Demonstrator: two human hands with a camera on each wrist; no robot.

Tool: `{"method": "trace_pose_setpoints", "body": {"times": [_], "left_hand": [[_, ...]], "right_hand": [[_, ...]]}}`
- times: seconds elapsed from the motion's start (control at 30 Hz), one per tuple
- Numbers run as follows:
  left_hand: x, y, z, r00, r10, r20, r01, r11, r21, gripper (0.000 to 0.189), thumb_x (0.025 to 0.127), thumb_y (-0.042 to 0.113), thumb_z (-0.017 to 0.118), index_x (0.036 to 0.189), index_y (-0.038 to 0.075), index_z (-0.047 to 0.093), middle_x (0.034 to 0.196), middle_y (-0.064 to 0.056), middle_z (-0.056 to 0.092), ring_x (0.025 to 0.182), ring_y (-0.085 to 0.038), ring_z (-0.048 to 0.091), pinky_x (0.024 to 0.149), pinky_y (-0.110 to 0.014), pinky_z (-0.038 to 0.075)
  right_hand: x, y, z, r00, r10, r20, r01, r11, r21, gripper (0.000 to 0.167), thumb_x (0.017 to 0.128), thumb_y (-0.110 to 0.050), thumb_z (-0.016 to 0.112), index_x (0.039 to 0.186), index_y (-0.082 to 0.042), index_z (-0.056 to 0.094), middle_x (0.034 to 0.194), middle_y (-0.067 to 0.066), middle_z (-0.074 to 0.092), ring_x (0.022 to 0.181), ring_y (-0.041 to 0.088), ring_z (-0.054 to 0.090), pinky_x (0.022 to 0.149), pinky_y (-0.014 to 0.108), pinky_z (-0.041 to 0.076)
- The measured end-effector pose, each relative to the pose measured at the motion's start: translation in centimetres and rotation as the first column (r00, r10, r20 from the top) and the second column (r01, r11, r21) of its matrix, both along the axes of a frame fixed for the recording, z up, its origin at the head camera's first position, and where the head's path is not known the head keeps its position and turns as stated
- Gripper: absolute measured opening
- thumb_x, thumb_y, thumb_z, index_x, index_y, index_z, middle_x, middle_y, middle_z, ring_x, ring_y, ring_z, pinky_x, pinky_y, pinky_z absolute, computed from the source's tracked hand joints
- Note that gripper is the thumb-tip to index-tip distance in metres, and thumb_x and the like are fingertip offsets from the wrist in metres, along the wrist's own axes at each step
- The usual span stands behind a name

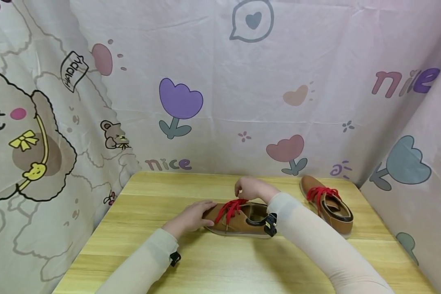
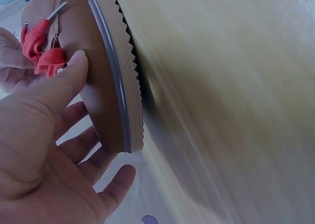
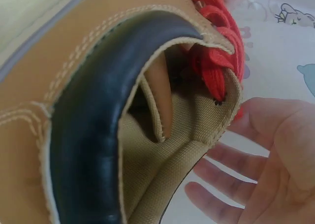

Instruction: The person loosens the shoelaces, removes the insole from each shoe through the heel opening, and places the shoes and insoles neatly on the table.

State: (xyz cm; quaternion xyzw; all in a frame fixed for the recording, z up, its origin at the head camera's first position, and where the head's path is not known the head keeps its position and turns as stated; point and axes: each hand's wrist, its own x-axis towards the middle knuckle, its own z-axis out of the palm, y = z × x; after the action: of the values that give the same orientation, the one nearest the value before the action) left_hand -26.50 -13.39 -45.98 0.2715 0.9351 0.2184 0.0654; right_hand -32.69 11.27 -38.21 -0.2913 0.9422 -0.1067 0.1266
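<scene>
A brown leather shoe (image 1: 239, 228) with red laces (image 1: 230, 209) lies sideways on the table, its toe to the left. My left hand (image 1: 192, 216) grips the toe; in the left wrist view its thumb (image 2: 69, 81) presses the upper beside the laces and the fingers reach around the far side. Above the tongue, my right hand (image 1: 251, 188) pinches the red shoelace. In the right wrist view a bit of red shows at the right thumb (image 3: 256, 118), while the other fingers spread beside the dark-collared opening (image 3: 93, 115). The fingertip contact is partly hidden.
A second brown shoe (image 1: 336, 208) with red laces stands at the table's back right. The light wooden table (image 1: 220, 265) meets patterned cloth curtains (image 1: 213, 81) at the back and both sides.
</scene>
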Motion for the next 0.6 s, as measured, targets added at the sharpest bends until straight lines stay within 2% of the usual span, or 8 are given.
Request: {"method": "trace_pose_setpoints", "body": {"times": [0.13, 0.27, 0.37, 0.47, 0.6], "left_hand": [[0.0, 0.0, -0.1, 1.000, 0.007, 0.003, -0.007, 1.000, 0.007, 0.068, 0.091, 0.029, 0.075, 0.149, 0.006, 0.048, 0.150, -0.020, 0.046, 0.137, -0.043, 0.042, 0.110, -0.061, 0.034], [0.0, 0.0, -0.1, 1.000, 0.010, 0.007, -0.010, 1.000, 0.014, 0.067, 0.091, 0.029, 0.075, 0.148, 0.006, 0.049, 0.150, -0.020, 0.046, 0.137, -0.043, 0.043, 0.110, -0.061, 0.034], [0.1, 0.0, -0.1, 1.000, 0.011, 0.009, -0.011, 1.000, 0.018, 0.067, 0.091, 0.028, 0.075, 0.148, 0.006, 0.049, 0.150, -0.020, 0.047, 0.137, -0.042, 0.043, 0.109, -0.061, 0.035], [0.1, 0.0, -0.1, 1.000, 0.008, 0.008, -0.008, 1.000, 0.024, 0.067, 0.091, 0.028, 0.075, 0.148, 0.006, 0.049, 0.150, -0.020, 0.046, 0.137, -0.043, 0.043, 0.109, -0.060, 0.035], [0.0, 0.0, 0.0, 1.000, 0.005, 0.007, -0.005, 1.000, 0.028, 0.067, 0.091, 0.028, 0.074, 0.149, 0.006, 0.048, 0.150, -0.020, 0.046, 0.137, -0.042, 0.042, 0.111, -0.059, 0.034]], "right_hand": [[0.0, -0.3, -0.1, 0.999, -0.017, 0.044, 0.016, 1.000, 0.026, 0.035, 0.095, -0.015, 0.063, 0.061, -0.015, 0.056, 0.058, -0.006, 0.044, 0.053, 0.011, 0.036, 0.055, 0.027, 0.034], [0.1, -0.5, -0.4, 0.995, -0.083, 0.051, 0.080, 0.995, 0.053, 0.045, 0.097, -0.025, 0.064, 0.056, -0.017, 0.045, 0.052, -0.007, 0.032, 0.048, 0.009, 0.026, 0.050, 0.026, 0.027], [0.2, -0.8, -0.5, 0.989, -0.139, 0.053, 0.135, 0.987, 0.084, 0.047, 0.096, -0.033, 0.065, 0.057, -0.017, 0.045, 0.053, -0.006, 0.034, 0.049, 0.010, 0.029, 0.052, 0.027, 0.031], [0.4, -1.0, -0.3, 0.980, -0.193, 0.050, 0.185, 0.974, 0.128, 0.046, 0.095, -0.040, 0.066, 0.059, -0.017, 0.048, 0.057, -0.005, 0.042, 0.054, 0.013, 0.040, 0.058, 0.030, 0.038], [0.6, -1.2, 0.0, 0.976, -0.214, 0.039, 0.204, 0.964, 0.173, 0.044, 0.091, -0.038, 0.067, 0.057, -0.017, 0.047, 0.059, -0.004, 0.043, 0.057, 0.015, 0.043, 0.059, 0.031, 0.039]]}}
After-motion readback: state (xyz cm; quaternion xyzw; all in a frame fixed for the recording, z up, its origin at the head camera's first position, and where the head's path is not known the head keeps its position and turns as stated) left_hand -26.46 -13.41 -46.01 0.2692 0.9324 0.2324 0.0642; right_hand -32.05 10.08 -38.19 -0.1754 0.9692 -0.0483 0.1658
